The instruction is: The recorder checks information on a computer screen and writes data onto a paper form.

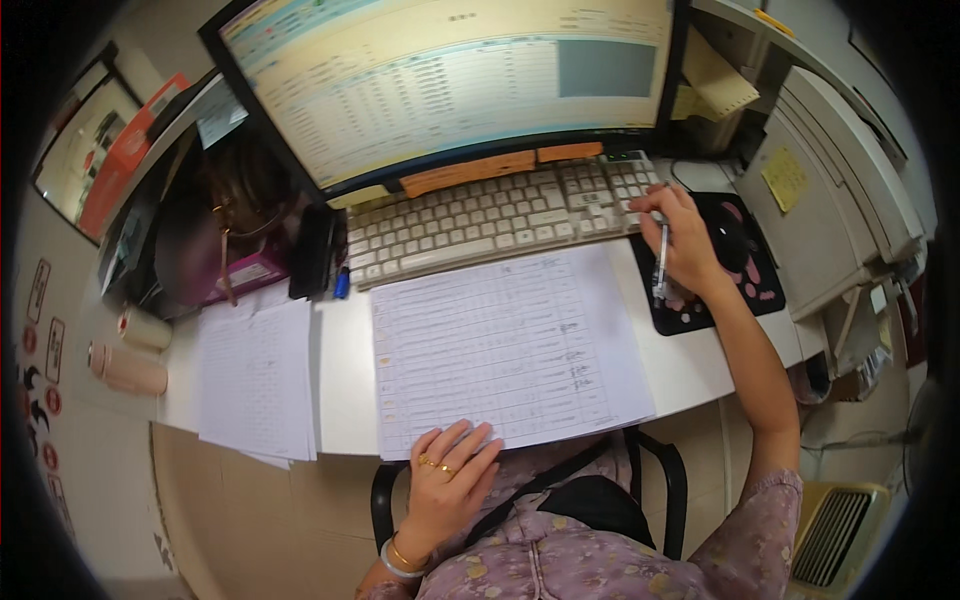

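My left hand (450, 485) lies with its fingers extended over the lower edge of a printed table sheet (490, 350), which tops a small stack of papers in front of me. On its fingers are gold rings. At the right end of the white keyboard (470, 222), my right hand (684, 240) has its fingertips over the number keys. A clear pen (660, 265) is tucked in that hand and points down toward me. Whether a key is pressed cannot be seen. Beyond the keyboard stands a monitor (450, 90) with a table of rows on its screen.
A black mouse (727, 235) sits on a dark patterned mouse pad (690, 318). More papers (255, 375) lie on the left, near a pink bottle (128, 368) and a blue cap (342, 283). A printer-like machine (820, 190) bounds the right side. An armrest (665, 480) shows below the desk.
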Demonstrator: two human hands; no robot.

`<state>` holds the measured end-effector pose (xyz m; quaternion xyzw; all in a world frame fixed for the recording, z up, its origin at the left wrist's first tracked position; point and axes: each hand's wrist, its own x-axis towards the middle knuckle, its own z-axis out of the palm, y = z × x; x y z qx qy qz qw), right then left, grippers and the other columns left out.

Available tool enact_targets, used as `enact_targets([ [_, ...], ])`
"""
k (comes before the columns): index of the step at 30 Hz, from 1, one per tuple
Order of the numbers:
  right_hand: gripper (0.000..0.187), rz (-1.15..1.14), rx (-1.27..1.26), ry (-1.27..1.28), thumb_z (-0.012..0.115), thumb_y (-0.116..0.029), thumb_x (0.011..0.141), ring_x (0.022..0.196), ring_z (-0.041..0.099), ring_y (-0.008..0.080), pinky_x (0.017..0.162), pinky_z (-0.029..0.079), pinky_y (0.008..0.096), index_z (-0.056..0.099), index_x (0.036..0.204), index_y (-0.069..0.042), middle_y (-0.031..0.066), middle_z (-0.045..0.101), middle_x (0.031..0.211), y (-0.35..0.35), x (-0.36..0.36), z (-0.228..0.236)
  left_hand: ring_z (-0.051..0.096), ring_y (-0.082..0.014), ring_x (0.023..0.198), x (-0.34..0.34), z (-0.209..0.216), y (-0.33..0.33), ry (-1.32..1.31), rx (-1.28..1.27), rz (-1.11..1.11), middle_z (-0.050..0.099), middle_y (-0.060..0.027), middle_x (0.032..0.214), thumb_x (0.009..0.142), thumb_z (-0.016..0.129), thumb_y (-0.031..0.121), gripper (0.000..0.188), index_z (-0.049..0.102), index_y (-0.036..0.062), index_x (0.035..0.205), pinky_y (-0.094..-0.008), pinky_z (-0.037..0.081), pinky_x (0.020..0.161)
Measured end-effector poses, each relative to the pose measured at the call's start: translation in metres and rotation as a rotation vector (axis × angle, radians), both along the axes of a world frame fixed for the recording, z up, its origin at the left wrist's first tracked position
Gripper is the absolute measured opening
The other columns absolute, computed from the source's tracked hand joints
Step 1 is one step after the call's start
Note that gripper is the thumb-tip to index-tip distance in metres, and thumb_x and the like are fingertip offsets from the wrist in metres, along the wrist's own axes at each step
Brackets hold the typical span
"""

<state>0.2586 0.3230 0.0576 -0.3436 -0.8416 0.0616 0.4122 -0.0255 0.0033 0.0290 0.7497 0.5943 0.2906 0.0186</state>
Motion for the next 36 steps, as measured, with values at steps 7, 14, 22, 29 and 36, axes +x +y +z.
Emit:
enact_targets([
  [7,0.011,-0.009,-0.066,0.046,0.062,-0.006,0.092,0.098,0.058,0.0342,0.086,0.047,0.0392,0.062,0.102,-0.002,0.0148,0.062,0.100,-0.005,0.000,0.004,0.059,-0.0234,0.114,0.005,0.007,-0.004,-0.023,-0.026,-0.027,0.065,-0.0033,0.131,0.081,0.078,0.013,0.038,0.071,0.0120,0.118,-0.0402,0.040,0.095],
  [14,0.008,0.009,-0.070,0.060,0.062,-0.005,0.093,0.096,0.059,0.0324,0.084,0.048,0.0377,0.062,0.100,-0.001,0.0140,0.063,0.098,-0.008,-0.005,0.004,0.060,-0.0276,0.110,0.006,0.008,-0.009,-0.082,0.005,-0.039,0.066,-0.0075,0.128,0.077,0.080,0.007,0.040,0.071,0.0085,0.115,-0.0393,0.045,0.094],
  [22,0.008,0.002,-0.053,0.032,0.061,-0.006,0.094,0.093,0.061,0.0296,0.083,0.049,0.0350,0.062,0.100,-0.001,0.0127,0.065,0.096,-0.005,-0.004,0.005,0.060,-0.0302,0.113,0.004,0.009,-0.009,-0.098,-0.041,-0.051,0.065,-0.0107,0.129,0.075,0.079,0.005,0.042,0.070,0.0048,0.117,-0.0407,0.048,0.094],
  [29,0.010,0.005,-0.020,0.010,0.060,-0.009,0.097,0.093,0.061,0.0243,0.083,0.048,0.0316,0.065,0.103,-0.003,0.0106,0.064,0.096,0.000,-0.003,0.000,0.056,-0.0292,0.116,0.007,0.010,-0.015,-0.053,-0.091,-0.030,0.061,-0.0117,0.129,0.080,0.076,0.007,0.046,0.066,0.0031,0.124,-0.0415,0.047,0.095],
  [36,0.012,-0.005,-0.110,0.029,0.061,-0.012,0.098,0.090,0.060,0.0227,0.079,0.048,0.0306,0.065,0.104,-0.003,0.0096,0.062,0.094,-0.006,-0.002,0.000,0.055,-0.0312,0.114,0.011,0.010,-0.020,-0.021,-0.099,0.035,0.060,-0.0122,0.131,0.075,0.079,0.007,0.049,0.071,0.0120,0.123,-0.0413,0.045,0.095],
])
